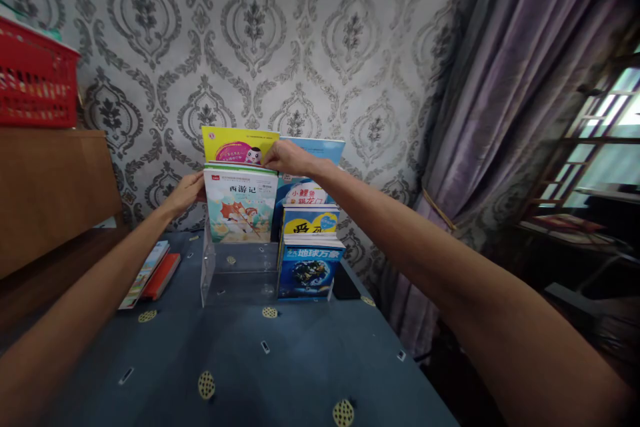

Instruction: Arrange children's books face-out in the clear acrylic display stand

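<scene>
A clear acrylic book rack [207, 273] with stepped tiers stands on the table against the wall. In its left column a white storybook [241, 210] with an orange-and-green picture fronts a few thin books, and a taller yellow book [220, 143] rises behind. My left hand [186, 193] is closed at the left edge of the white storybook, its fingertips partly hidden. From the right, my right hand [289, 157] reaches across, fingers curled in at the yellow book's right edge, just above the white one. The right column holds a blue earth book [310, 270] in front of a yellow-and-blue book [311, 221] and taller blue books.
Left of the rack lie an orange-red book [163, 275] and a lighter book [145, 273]. A dark flat object [346, 283] sits at its right. A red basket [37, 73] stands on a wooden cabinet [55, 193]; a purple curtain [480, 100] hangs at right.
</scene>
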A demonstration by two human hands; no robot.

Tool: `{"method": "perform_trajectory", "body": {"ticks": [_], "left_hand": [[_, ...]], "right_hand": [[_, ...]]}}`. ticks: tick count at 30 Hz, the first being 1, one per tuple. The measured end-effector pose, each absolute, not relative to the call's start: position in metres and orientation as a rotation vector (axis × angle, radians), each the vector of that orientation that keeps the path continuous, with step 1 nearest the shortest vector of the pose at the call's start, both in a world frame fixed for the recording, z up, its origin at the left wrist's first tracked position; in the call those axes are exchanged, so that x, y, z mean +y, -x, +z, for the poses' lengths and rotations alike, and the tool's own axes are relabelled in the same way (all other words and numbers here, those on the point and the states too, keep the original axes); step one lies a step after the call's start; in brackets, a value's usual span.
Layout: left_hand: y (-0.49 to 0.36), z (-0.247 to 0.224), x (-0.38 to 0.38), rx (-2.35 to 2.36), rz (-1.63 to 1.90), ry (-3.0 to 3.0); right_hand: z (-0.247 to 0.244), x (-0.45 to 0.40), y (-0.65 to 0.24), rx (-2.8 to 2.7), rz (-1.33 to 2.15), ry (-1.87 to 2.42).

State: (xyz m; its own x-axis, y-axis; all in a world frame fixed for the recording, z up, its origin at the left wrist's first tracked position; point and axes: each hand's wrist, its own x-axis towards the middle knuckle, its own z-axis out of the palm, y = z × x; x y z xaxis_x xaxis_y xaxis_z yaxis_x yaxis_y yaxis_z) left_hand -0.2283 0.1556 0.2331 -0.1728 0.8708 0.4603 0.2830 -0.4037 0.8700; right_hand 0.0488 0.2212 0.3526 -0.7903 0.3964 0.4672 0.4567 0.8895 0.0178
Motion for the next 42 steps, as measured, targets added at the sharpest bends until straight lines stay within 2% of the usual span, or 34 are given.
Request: {"method": "perform_trajectory", "body": {"ticks": [5,9,12,16,19,22,29,42], "left_hand": [[0.226,0.218,0.156,1.331,1.71,-1.585],[0.218,0.226,0.148,1.306,1.84,-1.659],[0.211,0.238,0.141,1.376,1.914,-1.903],[0.204,0.244,0.136,1.733,1.796,-2.253],[0.202,0.242,0.137,2.035,1.707,-2.279],[0.202,0.241,0.141,2.135,1.696,-2.294],[0.204,0.24,0.157,1.993,1.853,-2.227],[0.187,0.233,0.159,1.808,2.03,-1.957]], "right_hand": [[0.35,0.232,-0.051,-2.653,-0.022,0.519],[0.35,0.226,-0.053,-2.645,-0.023,0.531],[0.348,0.216,-0.053,-2.653,-0.12,0.553],[0.338,0.196,-0.052,-2.641,-0.238,0.582],[0.331,0.184,-0.049,-2.624,-0.355,0.685],[0.326,0.177,-0.046,-2.593,-0.509,0.836],[0.316,0.187,-0.038,-2.501,-0.759,0.789],[0.299,0.212,-0.03,-2.338,-0.872,0.756]]}}
